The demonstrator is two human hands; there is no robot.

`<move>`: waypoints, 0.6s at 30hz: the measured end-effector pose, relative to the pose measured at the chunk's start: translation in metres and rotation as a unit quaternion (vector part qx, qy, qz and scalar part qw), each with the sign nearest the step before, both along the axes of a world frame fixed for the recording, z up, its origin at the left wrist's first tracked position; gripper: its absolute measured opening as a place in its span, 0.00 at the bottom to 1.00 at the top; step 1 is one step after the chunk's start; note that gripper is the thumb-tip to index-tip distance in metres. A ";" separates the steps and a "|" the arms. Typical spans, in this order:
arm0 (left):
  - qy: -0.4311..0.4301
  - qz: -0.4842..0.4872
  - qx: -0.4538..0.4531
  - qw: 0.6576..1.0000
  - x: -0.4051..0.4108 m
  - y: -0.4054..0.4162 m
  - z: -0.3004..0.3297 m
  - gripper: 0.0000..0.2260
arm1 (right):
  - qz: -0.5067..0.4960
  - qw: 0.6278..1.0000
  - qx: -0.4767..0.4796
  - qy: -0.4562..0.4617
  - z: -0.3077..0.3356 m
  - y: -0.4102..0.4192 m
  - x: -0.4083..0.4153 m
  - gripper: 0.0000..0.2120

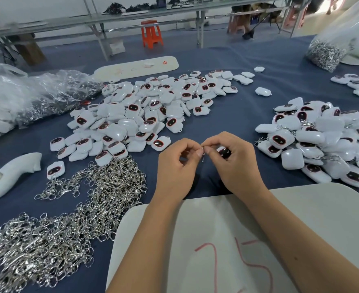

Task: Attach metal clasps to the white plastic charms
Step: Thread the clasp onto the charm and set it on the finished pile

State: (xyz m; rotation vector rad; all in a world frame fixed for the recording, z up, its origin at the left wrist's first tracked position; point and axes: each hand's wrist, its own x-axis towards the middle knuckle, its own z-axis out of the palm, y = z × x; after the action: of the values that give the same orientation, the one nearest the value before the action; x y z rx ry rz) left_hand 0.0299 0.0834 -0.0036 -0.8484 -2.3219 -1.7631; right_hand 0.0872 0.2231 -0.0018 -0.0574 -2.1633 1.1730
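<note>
Navy blue cloth (227, 106) is covering the whole table, and both hands are working right in the middle near the front edge. The right hand (235, 163) is curling round one white charm (224, 152), its dark face just peeking out under the fingers. The left hand (176, 166) is pinching a small metal clasp (202, 154) between thumb and forefinger, right up against the charm's loop, so the two hands are practically touching at the fingertips. Can't tell if the clasp is actually hooked on.

A big heap of loose charms (144, 111) is lying further back and to the left, and a second pile of charms (320, 142) is sitting on the right, some with bits of chain showing. A tangled mound of silver clasps (72, 218) is sprawling over the near left. A pale board (301, 229) with red marker scrawl is lying under the forearms. Clear plastic bags (36, 96) are slumping at the far left, and an orange stool (151, 33) is standing way back.
</note>
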 end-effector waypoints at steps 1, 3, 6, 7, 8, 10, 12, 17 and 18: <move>-0.009 -0.006 0.003 1.000 0.000 0.000 0.000 0.06 | -0.001 1.000 -0.001 0.002 0.000 0.000 0.000 0.08; -0.035 -0.024 0.017 0.999 -0.001 -0.001 0.001 0.06 | 0.001 1.000 0.003 0.000 0.001 0.000 0.000 0.08; -0.071 -0.051 0.046 0.995 -0.003 -0.003 0.001 0.05 | 0.007 1.000 0.012 -0.007 0.000 -0.001 0.000 0.08; -0.080 -0.058 0.053 0.994 -0.003 -0.004 0.001 0.05 | 0.009 1.000 0.011 -0.008 0.000 0.000 0.000 0.08; -0.087 -0.063 0.057 0.993 -0.004 -0.004 0.001 0.06 | 0.010 1.000 0.010 -0.008 0.000 0.000 0.000 0.08; -0.099 -0.072 0.061 0.991 -0.005 -0.004 0.001 0.06 | 0.013 1.000 0.010 -0.008 0.001 0.000 0.000 0.09; -0.107 -0.077 0.061 0.989 -0.006 -0.004 0.000 0.07 | 0.014 1.000 0.015 -0.010 0.001 0.000 0.000 0.09; -0.108 -0.080 0.058 0.989 -0.007 -0.003 -0.003 0.08 | 0.012 1.000 0.021 -0.014 0.002 0.000 0.001 0.08; -0.108 -0.080 0.057 0.989 -0.007 -0.003 -0.004 0.08 | 0.013 1.000 0.021 -0.015 0.002 0.000 0.001 0.08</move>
State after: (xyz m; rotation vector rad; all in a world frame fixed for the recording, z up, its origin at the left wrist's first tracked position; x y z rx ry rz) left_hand 0.0231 0.0800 -0.0074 -0.8877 -2.3068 -2.1311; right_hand 0.0881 0.2227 0.0002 -0.0282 -2.2197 1.1470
